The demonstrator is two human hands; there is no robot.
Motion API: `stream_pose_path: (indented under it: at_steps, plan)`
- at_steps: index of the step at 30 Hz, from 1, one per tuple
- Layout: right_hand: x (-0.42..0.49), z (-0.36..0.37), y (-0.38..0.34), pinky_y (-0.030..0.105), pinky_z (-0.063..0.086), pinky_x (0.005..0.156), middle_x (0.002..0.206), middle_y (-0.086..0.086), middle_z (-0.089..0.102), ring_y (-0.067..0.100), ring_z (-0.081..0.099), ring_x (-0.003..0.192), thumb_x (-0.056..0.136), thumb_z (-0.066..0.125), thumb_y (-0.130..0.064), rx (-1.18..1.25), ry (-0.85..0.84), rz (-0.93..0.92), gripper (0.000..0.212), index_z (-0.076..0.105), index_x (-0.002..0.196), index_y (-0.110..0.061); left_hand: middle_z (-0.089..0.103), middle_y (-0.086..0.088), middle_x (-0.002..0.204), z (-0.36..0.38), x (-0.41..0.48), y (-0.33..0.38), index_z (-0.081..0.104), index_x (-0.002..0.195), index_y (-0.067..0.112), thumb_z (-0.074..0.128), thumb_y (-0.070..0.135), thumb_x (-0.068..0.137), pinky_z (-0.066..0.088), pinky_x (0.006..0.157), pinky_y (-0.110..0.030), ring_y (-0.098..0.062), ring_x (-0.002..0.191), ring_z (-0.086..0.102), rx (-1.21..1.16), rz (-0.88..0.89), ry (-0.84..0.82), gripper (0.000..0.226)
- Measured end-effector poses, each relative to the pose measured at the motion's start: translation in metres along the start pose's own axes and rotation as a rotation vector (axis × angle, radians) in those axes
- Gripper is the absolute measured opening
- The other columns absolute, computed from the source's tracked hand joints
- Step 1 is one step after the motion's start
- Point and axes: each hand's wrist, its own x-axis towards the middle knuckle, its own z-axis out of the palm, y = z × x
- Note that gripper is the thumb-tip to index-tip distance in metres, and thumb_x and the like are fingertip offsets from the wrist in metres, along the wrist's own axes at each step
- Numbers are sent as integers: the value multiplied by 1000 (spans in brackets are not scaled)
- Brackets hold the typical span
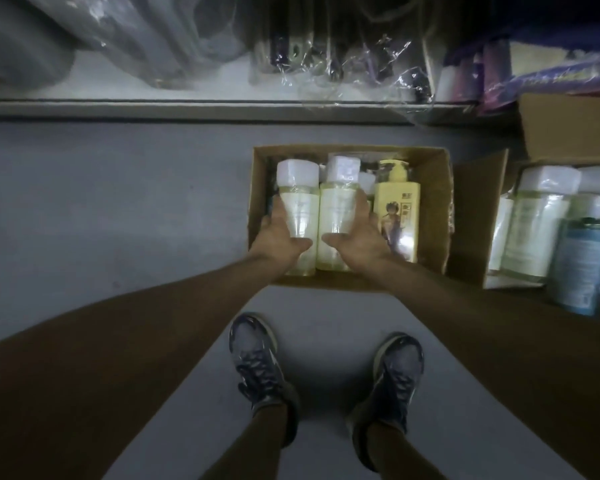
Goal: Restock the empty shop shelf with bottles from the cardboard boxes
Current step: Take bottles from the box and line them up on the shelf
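Left bottle point(299, 202) — gripped in our left hand point(278, 239); right bottle point(338, 206) — gripped in our right hand point(359, 240), both at the open box point(433, 209).

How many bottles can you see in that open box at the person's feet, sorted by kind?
White-capped bottle: 3 (one gripped by the left hand, one by the right hand, a third cap peeking out behind)
Yellow pump bottle: 1
Total: 4 in view; more may lie hidden underneath.
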Motion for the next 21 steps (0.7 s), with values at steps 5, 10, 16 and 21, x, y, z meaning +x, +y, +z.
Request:
stream_pose_path:
  at_steps: [5,10,16,21]
  plan:
    - [13,18,6,57,39,116,165,10,23,40,29,153,85,83,-50,-35,101,16,127,-15,166,-39,52,-5,152,13,10,-15,12,166,33,91,44,82,54,107,-50,-27,134,57,-156,64,38,116]
    - [17,20,5,57,48,106,159,11,29,43,44,142,81,86,-47,-64,138,22,128,-10,165,-40,58,7,143,9,18,-15,15,163,38,97,42,72,55,105,-50,-19,127,59,-170,53,49,123]
    - [28,17,-10,50,53,90,151,18,39,45,50,134,68,94,-43,-86,71,244,115,21,154,-20,59,-4,141,1,18,-7,34,153,23,98,31,73,56,100,-49,-27,127,60,-88,-93,3,102]
    - [18,36,-11,51,52,93,148,18,37,42,47,135,69,93,-45,-119,147,310,107,24,146,-18,63,-7,131,0,18,-5,38,142,20,96,38,74,55,84,-41,-30,115,64,-2,-92,-12,91]
